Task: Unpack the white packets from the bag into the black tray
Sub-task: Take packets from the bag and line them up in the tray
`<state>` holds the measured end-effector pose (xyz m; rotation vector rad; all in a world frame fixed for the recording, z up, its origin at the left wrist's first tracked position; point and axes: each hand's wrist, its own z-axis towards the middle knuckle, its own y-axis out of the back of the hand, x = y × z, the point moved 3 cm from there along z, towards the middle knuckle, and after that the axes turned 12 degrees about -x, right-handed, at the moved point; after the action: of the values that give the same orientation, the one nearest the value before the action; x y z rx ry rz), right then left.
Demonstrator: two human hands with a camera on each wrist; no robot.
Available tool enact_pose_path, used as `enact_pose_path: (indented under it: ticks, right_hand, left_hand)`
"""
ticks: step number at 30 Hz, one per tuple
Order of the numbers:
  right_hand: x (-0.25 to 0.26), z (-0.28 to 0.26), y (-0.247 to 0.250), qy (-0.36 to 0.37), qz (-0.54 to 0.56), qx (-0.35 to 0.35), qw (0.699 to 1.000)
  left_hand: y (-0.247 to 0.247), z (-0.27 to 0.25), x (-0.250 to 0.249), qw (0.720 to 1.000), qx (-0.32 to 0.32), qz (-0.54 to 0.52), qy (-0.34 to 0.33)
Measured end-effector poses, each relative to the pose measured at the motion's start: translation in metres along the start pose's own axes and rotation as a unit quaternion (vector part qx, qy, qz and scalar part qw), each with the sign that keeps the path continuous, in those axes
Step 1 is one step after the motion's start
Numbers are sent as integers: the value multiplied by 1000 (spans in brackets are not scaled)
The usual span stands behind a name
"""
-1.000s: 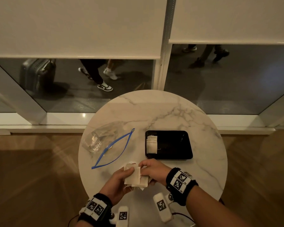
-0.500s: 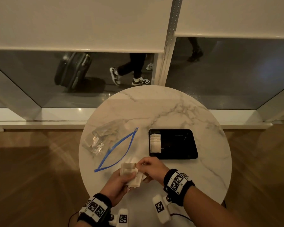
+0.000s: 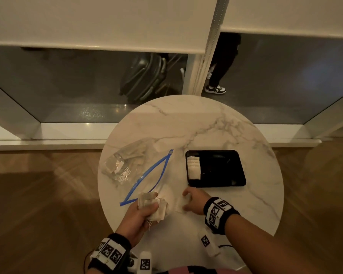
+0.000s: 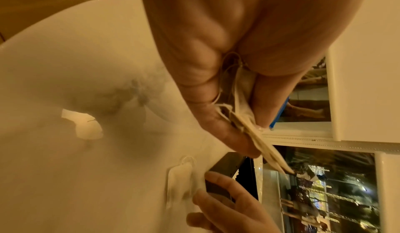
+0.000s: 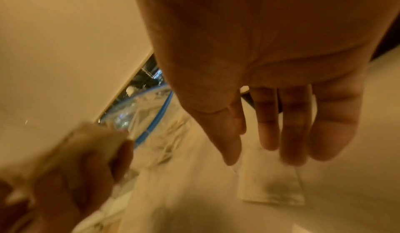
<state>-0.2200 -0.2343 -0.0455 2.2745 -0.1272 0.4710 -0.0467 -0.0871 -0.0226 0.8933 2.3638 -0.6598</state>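
Note:
My left hand [image 3: 156, 200] grips a bundle of several white packets [image 3: 156, 214] over the near part of the round marble table [image 3: 216, 125]; threads hang from the bundle [image 4: 244, 113]. My right hand [image 3: 184, 201] hovers just to the right with fingers spread and relaxed, holding nothing. One white packet [image 5: 272, 188] lies flat on the table under its fingertips [image 5: 268, 142]. The black tray [image 3: 226, 167] sits right of centre, with a row of packets [image 3: 193, 168] along its left end. The clear bag [image 3: 127, 161] with a blue zip rim [image 3: 149, 178] lies open at the left.
The table's near edge is close to my wrists. Wooden floor surrounds the table. Behind it is a low window with blinds; a suitcase [image 3: 145, 78] and a person's legs [image 3: 220, 76] pass outside.
My right hand has let go of the bundle and moved right, and a single packet now lies on the table beneath it. My left hand still holds the bundle.

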Motion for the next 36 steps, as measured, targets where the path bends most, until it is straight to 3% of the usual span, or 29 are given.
enact_pose_path:
  ticks: [7,16,24,28,36]
  right_hand:
    - [-3,4,-21,57,-126,-43,989]
    - [-13,1,-20,45,-103,-78,991]
    - [-34,-1,-15,29,92,-82,992]
    - [-43,-10,4,20,242,-75,967]
    - [-56,-13,61,65,364,-93,924]
  left_hand:
    - [7,1,-1,1000,26,16,-3]
    - [-4,0,0,999,26,27,-12]
    - [-19,-2,11,999,16,43,-5]
    - [-30,-5,14,999,-4,41,-7]
    - [-55,-15,18,999,-28,16,-13]
